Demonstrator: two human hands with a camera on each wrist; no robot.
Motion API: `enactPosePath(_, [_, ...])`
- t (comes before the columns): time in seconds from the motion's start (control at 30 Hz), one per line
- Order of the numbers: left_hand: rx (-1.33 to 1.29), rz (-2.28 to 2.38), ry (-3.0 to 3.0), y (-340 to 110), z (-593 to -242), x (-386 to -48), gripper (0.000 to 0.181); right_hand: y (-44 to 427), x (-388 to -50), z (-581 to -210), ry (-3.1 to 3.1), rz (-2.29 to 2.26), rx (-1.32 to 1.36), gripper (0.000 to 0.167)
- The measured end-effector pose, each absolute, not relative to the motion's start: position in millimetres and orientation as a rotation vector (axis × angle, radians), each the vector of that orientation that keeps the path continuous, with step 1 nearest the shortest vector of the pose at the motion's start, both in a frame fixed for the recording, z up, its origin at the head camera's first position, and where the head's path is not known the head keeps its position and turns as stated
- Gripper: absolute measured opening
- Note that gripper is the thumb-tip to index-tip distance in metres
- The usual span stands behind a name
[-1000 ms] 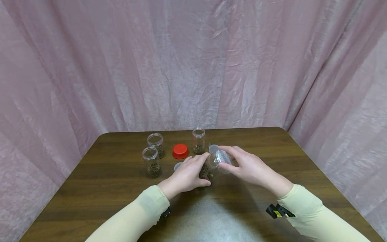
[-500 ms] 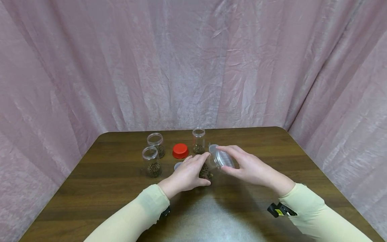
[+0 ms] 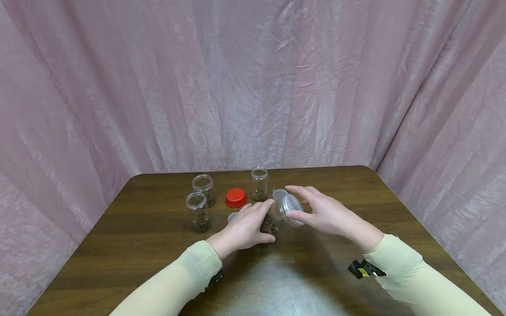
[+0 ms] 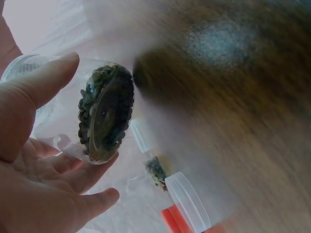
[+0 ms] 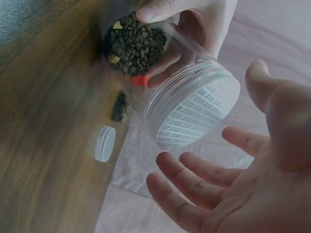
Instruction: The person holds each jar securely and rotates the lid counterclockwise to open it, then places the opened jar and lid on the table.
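My left hand (image 3: 249, 224) grips a clear jar (image 5: 136, 46) around its side. The jar leans with its top toward the right, and dark seed-like bits with a few yellow pieces gather at its base. A lid (image 5: 199, 109) with a printed disc covers its top. Close to that lid is my right hand (image 3: 326, 213), thumb and fingers spread apart. In the right wrist view a gap shows between the fingertips and the lid. From the left wrist view, the bottom of the jar faces the camera.
Two clear jars with dark contents, a front one (image 3: 201, 219) and a rear one (image 3: 203, 188), stand at left. Another jar (image 3: 259, 182) stands farther back. A red lid (image 3: 236, 197) lies between them. Two translucent caps (image 3: 279, 194) lie near my hands on the wooden table (image 3: 118, 245).
My right hand's thumb and fingers shift around the lid, and the printed disc has turned slightly. My left hand and the jar stay nearly in place.
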State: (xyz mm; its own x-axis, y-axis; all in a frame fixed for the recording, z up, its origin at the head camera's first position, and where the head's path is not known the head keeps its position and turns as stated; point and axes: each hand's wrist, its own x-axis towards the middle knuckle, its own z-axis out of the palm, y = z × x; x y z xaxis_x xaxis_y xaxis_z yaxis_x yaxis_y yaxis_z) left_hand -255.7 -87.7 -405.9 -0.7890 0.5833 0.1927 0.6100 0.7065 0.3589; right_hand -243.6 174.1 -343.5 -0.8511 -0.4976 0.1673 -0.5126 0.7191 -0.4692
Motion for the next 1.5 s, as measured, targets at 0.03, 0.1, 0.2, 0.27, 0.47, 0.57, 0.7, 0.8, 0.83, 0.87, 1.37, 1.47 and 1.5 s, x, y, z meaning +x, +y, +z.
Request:
enactPosePath(0.03, [-0.996,-0.637,-2.841,-87.7,-405.9,-255.7,0.095,173.5,-244.0,-342.7,-2.905,0.783,0.834,0.074])
enactPosePath(0.1, [-0.998,-0.634,-2.838,-87.6,-406.5,-256.0,0.094,172.3,-244.8,-342.0,-2.942,0.751,0.808,0.075])
enactPosePath(0.2, [-1.002,-0.628,-2.834,-87.3,-407.1,-256.1,0.095,171.0,-245.9,-342.9,-2.982,0.730,0.784,0.077])
enactPosePath(0.27, [-1.002,-0.624,-2.837,-87.3,-407.7,-256.1,0.095,170.8,-246.3,-343.9,-2.993,0.732,0.778,0.077])
enactPosePath(0.47, [-1.008,-0.616,-2.831,-87.2,-408.0,-256.1,0.095,171.2,-245.8,-345.4,-2.967,0.778,0.793,0.076])
enactPosePath(0.57, [-1.006,-0.619,-2.828,-87.2,-407.7,-256.2,0.094,172.0,-245.2,-345.6,-2.947,0.820,0.807,0.075])
enactPosePath(0.7, [-1.003,-0.626,-2.830,-87.1,-408.3,-256.5,0.094,173.7,-244.7,-346.0,-2.924,0.872,0.831,0.073])
enactPosePath(0.8, [-1.002,-0.635,-2.829,-87.5,-408.3,-256.6,0.094,175.3,-244.3,-346.4,-2.907,0.900,0.848,0.072])
enactPosePath(0.83, [-1.003,-0.639,-2.828,-87.6,-408.3,-256.7,0.094,175.8,-244.1,-346.4,-2.902,0.905,0.853,0.072])
enactPosePath(0.87, [-1.004,-0.642,-2.827,-87.7,-408.4,-256.8,0.094,176.4,-243.8,-346.5,-2.898,0.912,0.858,0.072])
enactPosePath(1.37, [-0.952,-0.693,-2.832,-89.5,-410.2,-257.3,0.093,184.3,-239.1,-348.0,-2.822,0.972,0.856,0.071])
enactPosePath(1.47, [-0.924,-0.714,-2.838,-89.5,-410.0,-257.4,0.095,186.8,-238.8,-349.2,-2.814,0.979,0.848,0.071])
enactPosePath(1.5, [-0.914,-0.721,-2.840,-89.4,-409.9,-257.3,0.096,187.7,-238.8,-349.6,-2.812,0.979,0.845,0.071])
